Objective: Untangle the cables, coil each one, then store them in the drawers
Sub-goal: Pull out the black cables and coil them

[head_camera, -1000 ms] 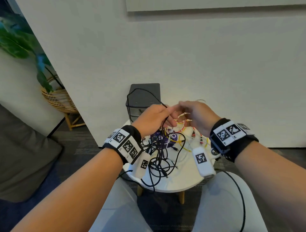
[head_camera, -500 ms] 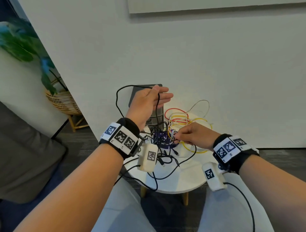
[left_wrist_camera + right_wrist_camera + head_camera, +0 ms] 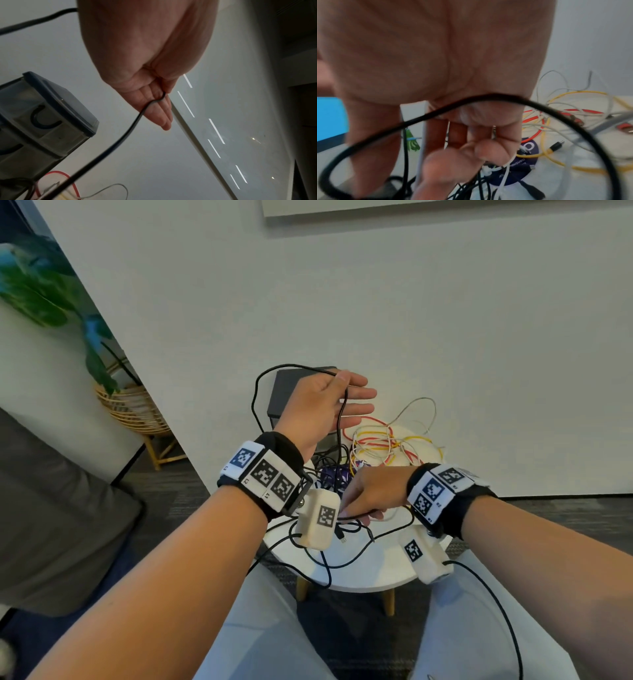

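The left hand (image 3: 322,405) is raised above the far left part of the round white counter (image 3: 370,573), in front of the dark drawer unit (image 3: 286,395) that stands at the counter's far left edge against the wall. Its fingers are stretched out nearly straight, and a black cable (image 3: 255,402) is caught between thumb and palm; from there one run arcs out to the left and drops toward the counter, and another hangs straight down past the palm into the tangle. In the left wrist view the same cable (image 3: 130,129) crosses the fingers (image 3: 159,111) and the drawer unit (image 3: 42,121) shows clear-fronted drawers with dark cable inside.

The right hand (image 3: 371,494) is low over the middle of the counter, knuckles up, fingers curled down and pinching black cable strands at the near side of the tangle (image 3: 342,474). The right wrist view shows the thumb and fingers (image 3: 491,148) closed together over thin black and white leads, with a thick black loop (image 3: 488,97) blurred across the lens.

The black leads lie heaped at the counter's centre over a purple round label (image 3: 334,474), with strands trailing over the near edge. Yellow, red and white cables (image 3: 383,443) lie in loose loops at the far right part of the counter.
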{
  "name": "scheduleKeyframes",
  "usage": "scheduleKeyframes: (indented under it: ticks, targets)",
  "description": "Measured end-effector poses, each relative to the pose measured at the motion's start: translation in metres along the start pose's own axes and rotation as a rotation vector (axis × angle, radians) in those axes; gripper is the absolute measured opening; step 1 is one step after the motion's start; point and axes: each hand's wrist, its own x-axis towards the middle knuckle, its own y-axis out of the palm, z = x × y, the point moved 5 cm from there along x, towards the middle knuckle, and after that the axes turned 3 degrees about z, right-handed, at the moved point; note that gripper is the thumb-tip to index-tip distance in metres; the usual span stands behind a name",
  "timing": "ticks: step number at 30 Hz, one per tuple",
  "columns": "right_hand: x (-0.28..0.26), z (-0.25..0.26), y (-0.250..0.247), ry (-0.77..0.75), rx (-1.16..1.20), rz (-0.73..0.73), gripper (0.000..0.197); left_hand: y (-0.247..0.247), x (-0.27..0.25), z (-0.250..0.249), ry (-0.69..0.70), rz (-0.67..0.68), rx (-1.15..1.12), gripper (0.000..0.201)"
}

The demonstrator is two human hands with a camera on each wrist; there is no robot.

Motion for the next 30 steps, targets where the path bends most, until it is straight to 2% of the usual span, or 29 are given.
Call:
scheduleKeyframes:
  ticks: [4, 8, 11, 15, 18, 20, 22, 26, 30]
  targets:
    - [0.012, 0.007, 0.01, -0.053, -0.163, -0.007, 0.021, -0.002, 0.001, -0.003, 0.0, -0.014, 0.022, 0.039]
    - [0.007, 0.0, 0.008, -0.047, -0.129, -0.038, 0.022, -0.018, -0.001, 0.003, -0.027, -0.071, 0.003, 0.041]
    - [0.001, -0.008, -0.003, -0.033, -0.048, -0.152, 0.029, -0.031, -0.002, 0.015, -0.096, -0.09, 0.077, 0.043]
    - [-0.007, -0.012, -0.018, -0.07, 0.084, -0.236, 0.025, -0.034, -0.008, 0.043, -0.324, 0.037, 0.331, 0.051]
    - [-0.013, -0.015, -0.028, -0.076, 0.083, -0.297, 0.02, -0.029, -0.017, 0.071, -0.411, 0.192, 0.502, 0.035]
    - [-0.016, -0.018, -0.032, -0.101, 0.153, -0.354, 0.017, -0.026, -0.02, 0.084, -0.357, 0.305, 0.63, 0.026]
    - [-0.018, -0.024, -0.036, -0.124, 0.224, -0.399, 0.012, -0.022, -0.022, 0.09, -0.303, 0.353, 0.705, 0.03]
    - [-0.019, -0.033, -0.045, -0.158, 0.268, -0.486, 0.011, -0.017, -0.02, 0.088, -0.214, 0.344, 0.721, 0.031]
    - [-0.017, -0.039, -0.044, -0.16, 0.32, -0.464, 0.005, -0.015, -0.017, 0.091, -0.198, 0.301, 0.702, 0.026]
